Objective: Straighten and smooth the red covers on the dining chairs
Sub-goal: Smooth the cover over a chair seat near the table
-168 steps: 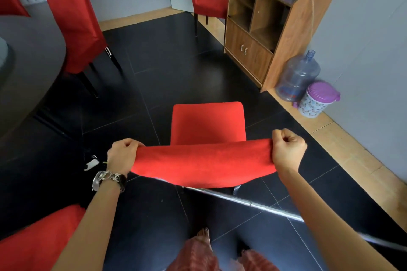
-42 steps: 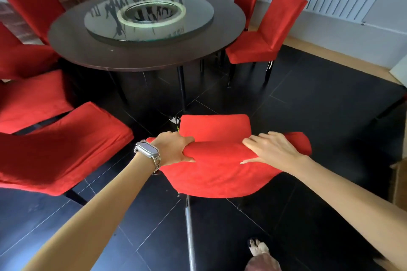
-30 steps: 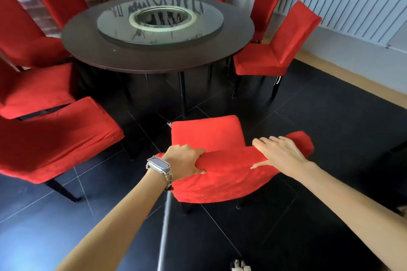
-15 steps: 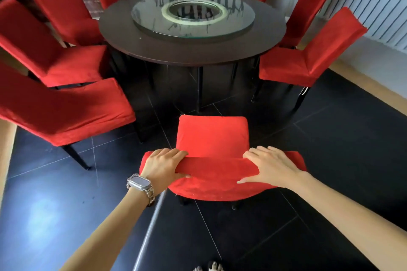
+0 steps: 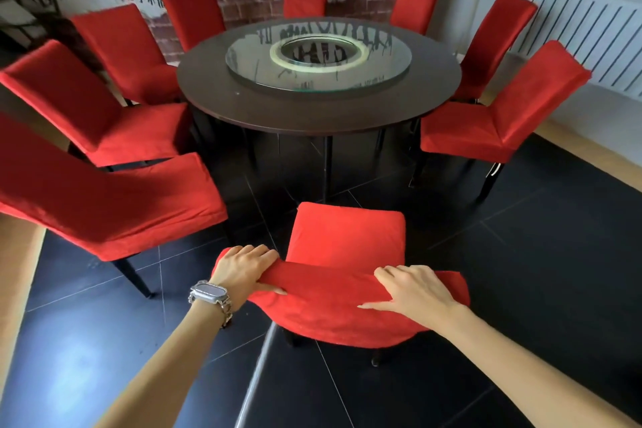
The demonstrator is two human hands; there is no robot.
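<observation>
Now the left hand (image 5: 243,271) is gripping the red cover (image 5: 330,320) at the 9 o'clock end of the backrest top of the nearest chair (image 5: 347,236), fingers curling over the edge and thumb lying on the near face. Toward 3 o'clock the right hand (image 5: 413,292) is resting flat on the same edge, fingers spread. That chair is standing at the 6 o'clock side of the round desk (image 5: 312,122), apart from it

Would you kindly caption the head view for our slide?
Left hand grips, right hand rests on a red chair cover near the round table.
</observation>
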